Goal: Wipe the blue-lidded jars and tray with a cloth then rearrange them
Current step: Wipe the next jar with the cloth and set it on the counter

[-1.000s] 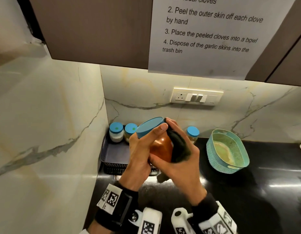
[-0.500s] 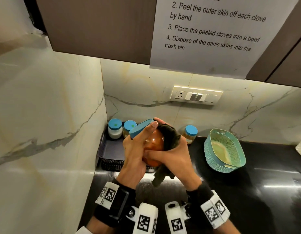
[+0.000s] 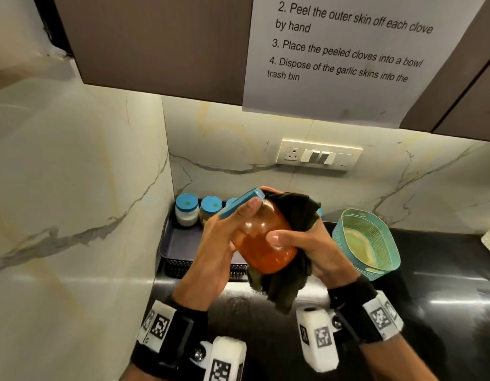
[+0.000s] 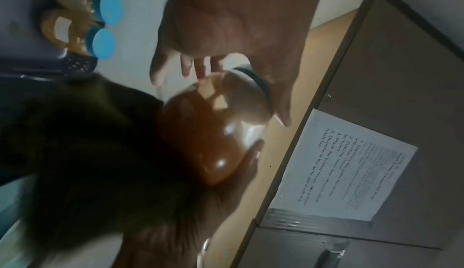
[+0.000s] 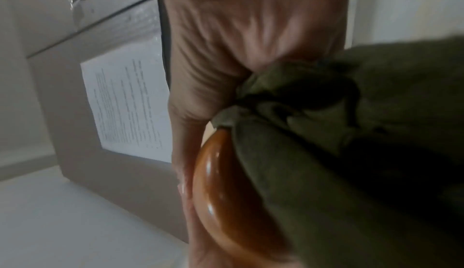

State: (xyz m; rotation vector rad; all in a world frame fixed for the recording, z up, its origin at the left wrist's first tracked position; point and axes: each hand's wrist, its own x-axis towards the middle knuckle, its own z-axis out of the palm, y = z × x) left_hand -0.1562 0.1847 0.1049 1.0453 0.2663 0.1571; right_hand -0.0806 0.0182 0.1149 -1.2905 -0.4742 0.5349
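Observation:
Both hands hold a jar of orange contents (image 3: 261, 243) (image 4: 213, 133) (image 5: 226, 193) tilted in the air over the counter, its blue lid (image 3: 239, 203) pointing up and left. My left hand (image 3: 224, 237) grips the jar at the lid end. My right hand (image 3: 307, 243) wraps a dark cloth (image 3: 290, 215) (image 4: 88, 143) (image 5: 351, 143) round the jar's right side, thumb on the glass. Behind them a dark tray (image 3: 180, 243) in the corner carries two blue-lidded jars (image 3: 186, 209) (image 3: 210, 209); a third lid edge shows behind the held lid.
A teal perforated basket (image 3: 367, 243) stands on the black counter (image 3: 430, 312) to the right. Marble walls close off the left and back. Low cabinets with a taped instruction sheet (image 3: 342, 50) hang overhead. A switch plate (image 3: 318, 154) is on the back wall.
The jar has tipped further over, its lid swinging left and its base toward me. The cloth hand has slid down round the jar's right side.

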